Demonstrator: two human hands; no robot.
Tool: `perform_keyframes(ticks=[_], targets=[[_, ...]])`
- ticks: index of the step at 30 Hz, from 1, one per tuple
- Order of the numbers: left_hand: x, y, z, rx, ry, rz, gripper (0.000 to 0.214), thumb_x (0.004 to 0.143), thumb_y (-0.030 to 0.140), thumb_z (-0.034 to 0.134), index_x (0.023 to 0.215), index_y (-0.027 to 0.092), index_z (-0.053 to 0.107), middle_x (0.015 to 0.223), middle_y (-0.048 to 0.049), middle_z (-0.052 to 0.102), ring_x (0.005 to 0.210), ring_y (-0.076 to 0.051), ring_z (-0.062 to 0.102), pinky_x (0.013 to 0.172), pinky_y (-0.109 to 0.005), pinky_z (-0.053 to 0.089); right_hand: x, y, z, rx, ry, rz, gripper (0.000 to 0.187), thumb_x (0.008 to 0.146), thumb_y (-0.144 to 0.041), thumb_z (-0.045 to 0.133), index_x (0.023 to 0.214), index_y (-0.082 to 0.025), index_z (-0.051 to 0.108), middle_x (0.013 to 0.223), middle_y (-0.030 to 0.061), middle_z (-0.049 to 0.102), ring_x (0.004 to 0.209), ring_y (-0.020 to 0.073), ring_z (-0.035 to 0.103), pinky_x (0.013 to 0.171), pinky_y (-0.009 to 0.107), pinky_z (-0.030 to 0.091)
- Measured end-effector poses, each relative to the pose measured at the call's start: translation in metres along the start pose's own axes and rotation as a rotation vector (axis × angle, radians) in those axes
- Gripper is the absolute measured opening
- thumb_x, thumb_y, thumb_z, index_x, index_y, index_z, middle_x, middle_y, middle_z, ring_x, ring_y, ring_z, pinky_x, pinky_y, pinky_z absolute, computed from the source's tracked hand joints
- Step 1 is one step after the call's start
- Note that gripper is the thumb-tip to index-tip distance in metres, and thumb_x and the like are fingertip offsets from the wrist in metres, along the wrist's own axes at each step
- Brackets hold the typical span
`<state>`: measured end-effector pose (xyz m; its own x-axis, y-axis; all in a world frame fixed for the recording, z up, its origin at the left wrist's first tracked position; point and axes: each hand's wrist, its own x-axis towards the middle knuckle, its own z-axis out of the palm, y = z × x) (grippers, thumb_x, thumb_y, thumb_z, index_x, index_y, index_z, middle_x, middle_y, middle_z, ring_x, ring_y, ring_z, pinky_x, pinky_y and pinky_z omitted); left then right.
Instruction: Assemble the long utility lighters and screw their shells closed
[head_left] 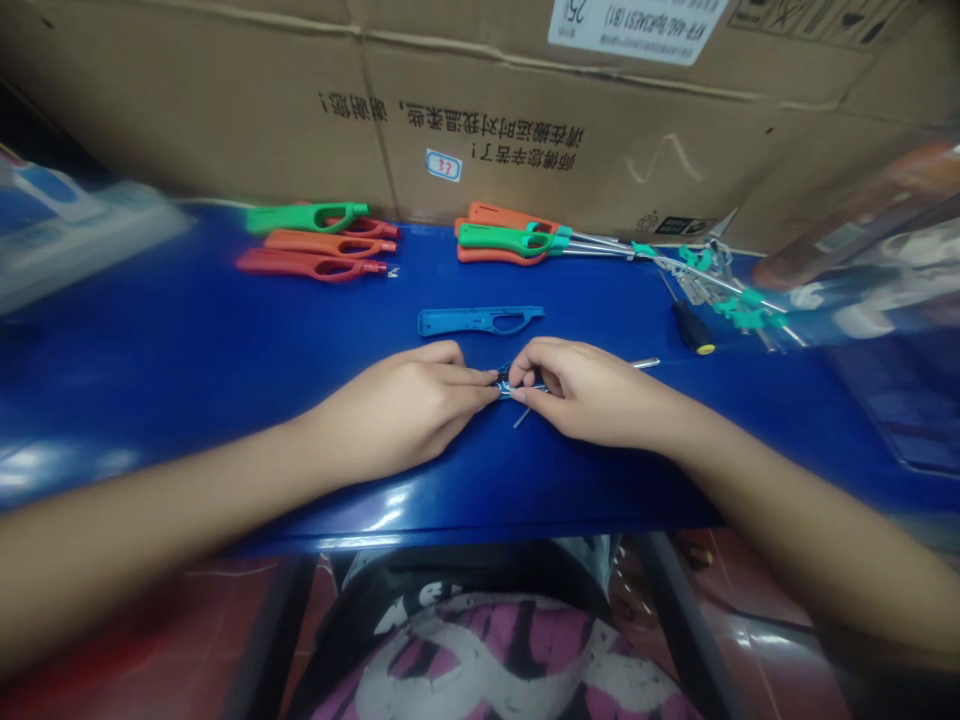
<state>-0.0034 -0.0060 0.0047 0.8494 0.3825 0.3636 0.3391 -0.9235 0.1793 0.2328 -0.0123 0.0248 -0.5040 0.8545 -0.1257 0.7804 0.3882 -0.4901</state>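
My left hand (409,405) and my right hand (581,390) meet at the middle of the blue table (187,380). Both pinch a small blue lighter part (508,382) between their fingertips, with a thin metal tube (643,364) sticking out to the right past my right hand. A thin wire end shows below my right fingers. Just beyond the hands lies a blue lighter shell half (480,320), untouched.
Green and orange-red lighter shells (319,245) lie at the back left. More shells with metal tubes (525,240) lie at the back centre. A black screwdriver with a yellow end (694,330) and teal parts (739,310) lie at the right. A cardboard box (525,110) walls the back.
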Motion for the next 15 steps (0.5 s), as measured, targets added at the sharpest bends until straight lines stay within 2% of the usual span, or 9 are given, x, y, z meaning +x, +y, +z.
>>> perform_keyframes(ticks=[7, 15], targets=[[0.0002, -0.0002, 0.0001, 0.041, -0.048, -0.011, 0.027, 0.099, 0.014, 0.053, 0.117, 0.016, 0.073, 0.115, -0.0076, 0.075, 0.093, -0.023, 0.063, 0.088, -0.037, 0.055, -0.0001, -0.0003, 0.0014, 0.005, 0.012, -0.01, 0.008, 0.095, -0.024, 0.058, 0.099, -0.019, 0.062, 0.097, 0.0035, 0.064, 0.085, 0.0162, 0.057, 0.075, 0.028, 0.04], [0.0, 0.0045, 0.0012, -0.023, -0.015, -0.053, 0.026, 0.1, 0.015, 0.051, 0.11, 0.017, 0.075, 0.111, -0.0062, 0.077, 0.091, -0.021, 0.063, 0.085, -0.035, 0.056, -0.0019, -0.0012, -0.0008, -0.055, -0.017, -0.075, 0.007, 0.096, -0.02, 0.055, 0.096, -0.019, 0.063, 0.099, 0.0047, 0.067, 0.087, 0.0178, 0.059, 0.075, 0.029, 0.039]])
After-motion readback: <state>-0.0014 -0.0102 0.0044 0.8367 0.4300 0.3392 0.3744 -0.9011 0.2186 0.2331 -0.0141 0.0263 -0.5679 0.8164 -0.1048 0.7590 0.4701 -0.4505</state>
